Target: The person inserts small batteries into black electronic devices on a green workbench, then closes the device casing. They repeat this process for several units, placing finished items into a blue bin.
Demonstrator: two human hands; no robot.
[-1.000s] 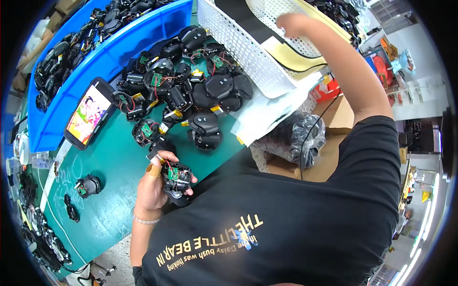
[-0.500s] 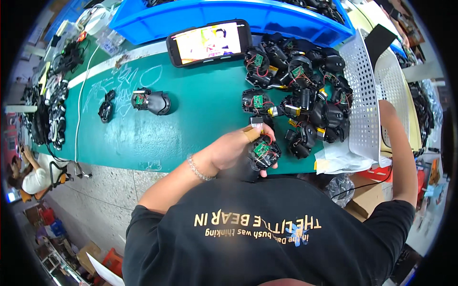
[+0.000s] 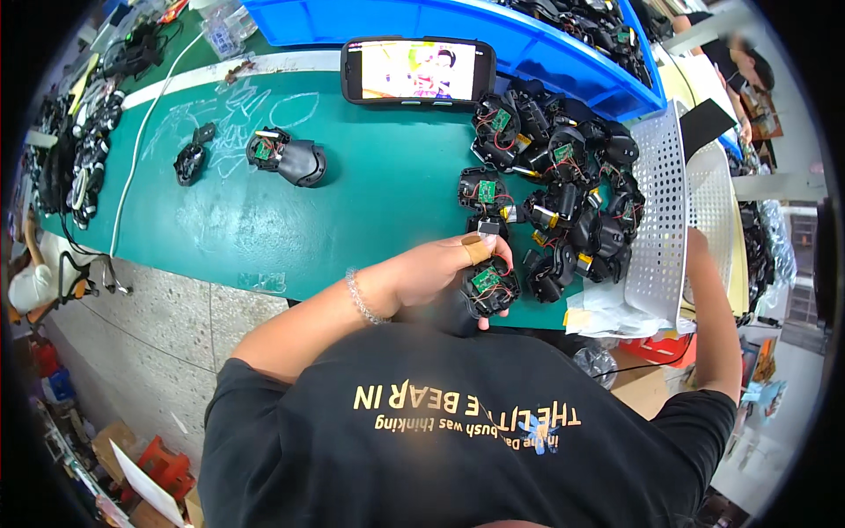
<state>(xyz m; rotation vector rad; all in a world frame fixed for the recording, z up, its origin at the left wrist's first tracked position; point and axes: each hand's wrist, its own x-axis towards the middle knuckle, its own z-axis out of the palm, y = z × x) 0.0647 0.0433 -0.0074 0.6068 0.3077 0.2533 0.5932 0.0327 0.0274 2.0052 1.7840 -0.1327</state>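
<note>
We see the left hand (image 3: 444, 268) curled around a small black plastic housing with an exposed green circuit board and red wires (image 3: 487, 289), pinching it at the near edge of the green-topped counter (image 3: 370, 198); one finger of that hand wears a tan wrap, and a beaded bracelet (image 3: 356, 297) sits on the wrist. The right arm stretches off to the right, behind the white perforated plastic basket (image 3: 662, 220); the right hand is hidden past the basket, so we cannot tell whether it is spread or closed on anything. Just beyond the held housing, to the right on the counter, lies a heap of similar black housings with green boards and yellow parts (image 3: 563, 189), touching the basket's wall. At the far side a black smartphone with a lit screen (image 3: 418, 70) lies flat against the front of a long blue plastic bin (image 3: 493, 22) that holds more black parts. To the far left, a single black housing (image 3: 289, 158) lies alone with a smaller black piece (image 3: 189, 163) just beside it, among pale chalk scribbles on the counter. A white cable (image 3: 141, 150) runs along the left edge, past a clutter of dark parts
</note>
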